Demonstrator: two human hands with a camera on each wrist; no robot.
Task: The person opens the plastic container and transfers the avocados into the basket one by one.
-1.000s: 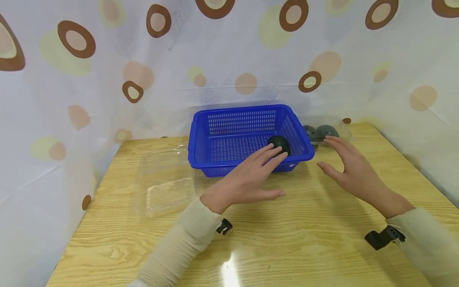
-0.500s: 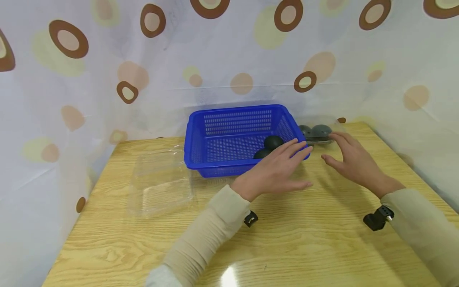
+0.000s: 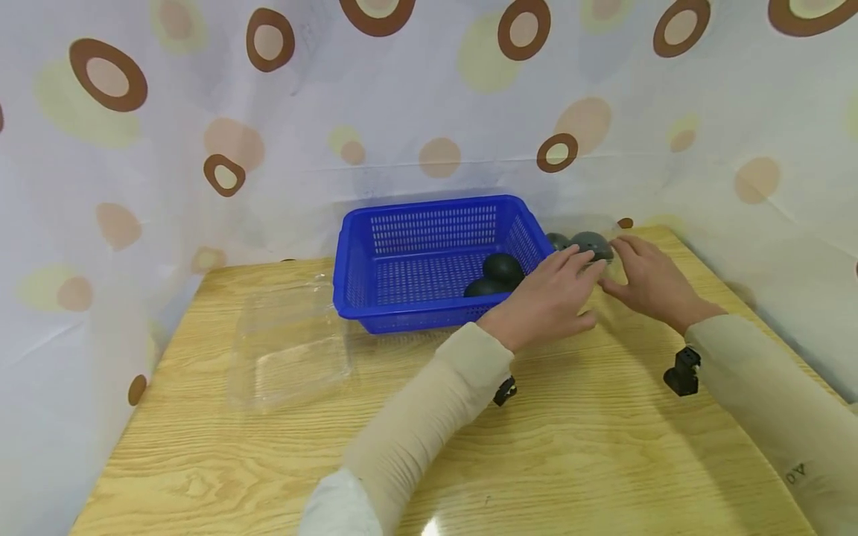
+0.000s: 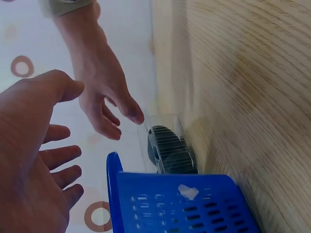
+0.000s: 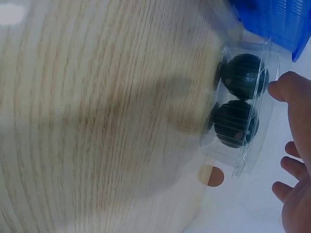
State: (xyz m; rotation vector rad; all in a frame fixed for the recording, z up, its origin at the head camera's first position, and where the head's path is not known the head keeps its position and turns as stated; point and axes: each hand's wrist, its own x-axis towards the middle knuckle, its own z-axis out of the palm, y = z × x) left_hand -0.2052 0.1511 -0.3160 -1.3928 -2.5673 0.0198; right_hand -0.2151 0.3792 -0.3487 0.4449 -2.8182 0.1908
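My left hand point(image 3: 553, 298) is over the right front corner of the blue basket point(image 3: 415, 307), fingers relaxed and apart, holding nothing. Two dark green, avocado-like fruits point(image 3: 503, 268) lie in the basket's front right part. Beside the basket stands a clear plastic box point(image 5: 221, 151) with dark round fruits point(image 5: 235, 124) inside. My right hand point(image 3: 653, 283) is at the box's right side, thumb and fingers spread, its fingertips close to the rim. In the right wrist view its thumb point(image 5: 282, 87) overlaps the box's edge. The left wrist view shows both palms without anything in them.
A clear plastic lid or tray point(image 3: 288, 365) lies on the wooden table point(image 3: 268, 469) left of the basket. Behind the basket and box hangs a patterned white sheet point(image 3: 402, 89). The basket's right wall point(image 4: 170, 194) stands close to the box.
My left hand has moved right, from over the basket toward the box, uncovering a second fruit in the basket. My right hand has moved slightly forward, closer to the box.
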